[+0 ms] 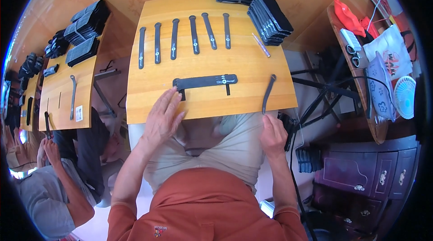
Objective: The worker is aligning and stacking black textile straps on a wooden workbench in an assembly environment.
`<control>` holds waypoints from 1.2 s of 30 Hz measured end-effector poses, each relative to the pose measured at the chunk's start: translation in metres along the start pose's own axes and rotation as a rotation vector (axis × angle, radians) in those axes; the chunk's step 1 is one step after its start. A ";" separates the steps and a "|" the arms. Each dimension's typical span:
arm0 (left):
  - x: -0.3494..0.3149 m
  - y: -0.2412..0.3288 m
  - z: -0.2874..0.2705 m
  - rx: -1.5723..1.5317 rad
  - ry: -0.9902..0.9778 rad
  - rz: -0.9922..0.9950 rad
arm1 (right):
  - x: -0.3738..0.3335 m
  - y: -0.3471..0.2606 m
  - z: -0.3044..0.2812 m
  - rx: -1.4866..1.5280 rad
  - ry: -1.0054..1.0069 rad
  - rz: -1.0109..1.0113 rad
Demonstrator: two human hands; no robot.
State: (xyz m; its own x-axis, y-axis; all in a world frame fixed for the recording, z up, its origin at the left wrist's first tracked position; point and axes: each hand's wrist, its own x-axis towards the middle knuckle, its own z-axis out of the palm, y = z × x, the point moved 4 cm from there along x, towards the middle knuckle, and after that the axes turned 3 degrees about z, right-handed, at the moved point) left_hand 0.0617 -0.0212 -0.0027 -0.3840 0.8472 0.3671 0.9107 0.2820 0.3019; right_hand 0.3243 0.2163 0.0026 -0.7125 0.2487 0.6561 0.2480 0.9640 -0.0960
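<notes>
Pinching slim black fabric strap (pixel 269 94) in right fingers (pixel 267 123), four o'clock; left fingers (pixel 164 101) slack (could brush wide black fabric band (pixel 205 81) askew).

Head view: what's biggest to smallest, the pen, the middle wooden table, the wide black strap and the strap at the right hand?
Middle wooden table
Wide black strap
Strap at the right hand
Pen

From my head, one fisheye camera faces down, close over my left hand (pixel 163 114) and right hand (pixel 273 136). The table (pixel 207 64) sits mid-frame.
</notes>
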 end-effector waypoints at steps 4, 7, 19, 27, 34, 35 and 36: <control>-0.005 0.051 -0.006 -0.216 0.117 0.115 | 0.027 -0.029 -0.057 0.054 0.202 0.048; 0.015 0.107 -0.017 -0.338 0.262 0.213 | 0.044 -0.069 -0.102 0.213 0.193 -0.003; 0.012 0.106 -0.031 -0.593 -0.065 0.091 | 0.079 -0.059 -0.070 0.805 0.105 0.325; 0.001 0.055 -0.031 -0.910 -0.168 -0.486 | 0.083 -0.041 -0.018 0.526 0.044 0.187; 0.000 0.011 -0.019 -1.045 -0.051 -0.664 | 0.083 -0.016 0.034 0.926 -0.281 0.587; 0.002 0.007 -0.017 -1.073 -0.031 -0.685 | 0.083 -0.015 0.040 0.935 -0.289 0.590; 0.004 0.004 -0.015 -1.067 0.002 -0.717 | 0.082 -0.012 0.047 0.985 -0.304 0.653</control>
State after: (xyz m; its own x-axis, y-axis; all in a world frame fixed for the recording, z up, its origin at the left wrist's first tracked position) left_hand 0.0614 -0.0230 0.0134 -0.7362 0.6556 -0.1677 -0.0698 0.1729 0.9825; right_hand 0.2318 0.2292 0.0225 -0.7973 0.5979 0.0829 0.1074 0.2757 -0.9552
